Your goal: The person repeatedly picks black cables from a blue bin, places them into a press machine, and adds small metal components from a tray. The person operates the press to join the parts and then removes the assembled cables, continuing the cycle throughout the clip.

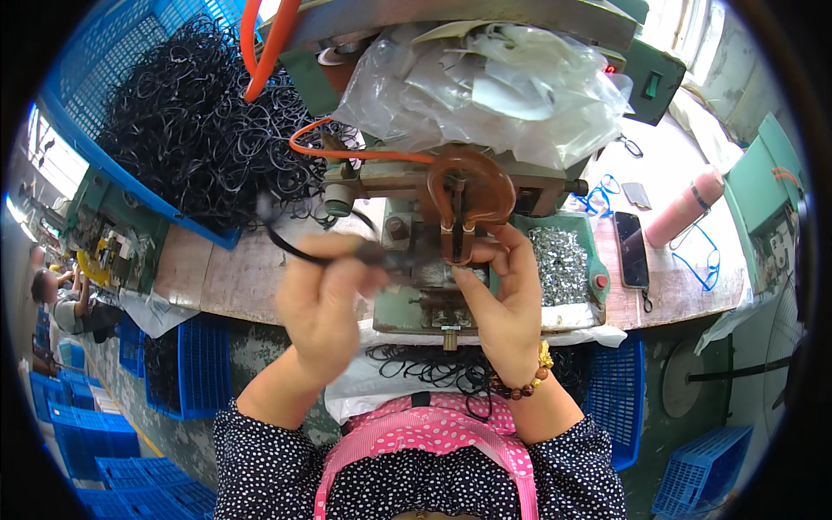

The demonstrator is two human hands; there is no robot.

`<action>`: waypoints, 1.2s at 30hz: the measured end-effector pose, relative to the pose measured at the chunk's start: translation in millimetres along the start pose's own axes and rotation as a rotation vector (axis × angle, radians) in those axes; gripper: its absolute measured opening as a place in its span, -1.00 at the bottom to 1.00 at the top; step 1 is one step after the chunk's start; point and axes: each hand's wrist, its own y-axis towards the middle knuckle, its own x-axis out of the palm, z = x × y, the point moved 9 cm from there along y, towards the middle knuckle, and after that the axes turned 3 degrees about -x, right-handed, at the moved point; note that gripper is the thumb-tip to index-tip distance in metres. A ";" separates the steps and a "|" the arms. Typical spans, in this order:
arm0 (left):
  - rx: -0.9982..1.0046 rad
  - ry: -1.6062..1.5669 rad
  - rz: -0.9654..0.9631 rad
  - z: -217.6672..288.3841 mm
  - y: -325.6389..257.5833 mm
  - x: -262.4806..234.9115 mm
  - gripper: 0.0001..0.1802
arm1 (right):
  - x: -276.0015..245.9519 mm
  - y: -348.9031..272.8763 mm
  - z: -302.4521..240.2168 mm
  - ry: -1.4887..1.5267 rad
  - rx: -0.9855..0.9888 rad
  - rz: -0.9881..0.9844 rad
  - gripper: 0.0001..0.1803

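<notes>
My left hand (322, 308), smeared by motion, is closed on a black cord (299, 252) in front of the bench machine. The cord loops up and away to the left; a dark end points toward the machine's middle. My right hand (510, 299) reaches in from the right, thumb and fingers pinched together at the small metal fixture (442, 276). What sits between those fingertips is too small to make out. Just above them hangs a copper-coloured coil (472, 186) with two prongs. Beside my right hand, a green tray (598, 251) holds many small shiny metal pieces (559, 260).
A blue crate (130, 186) heaped with black cords (208, 130) stands at the left. Clear plastic bags (485, 87) lie on the machine. On the table at right are a phone (631, 250) and a pink bottle (685, 208). More black cords (433, 364) lie across my lap.
</notes>
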 end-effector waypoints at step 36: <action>0.343 0.709 -0.010 -76.1 -3.6 -23.8 -0.75 | -126.1 -24.2 27.6 -1.038 -0.265 0.257 -0.94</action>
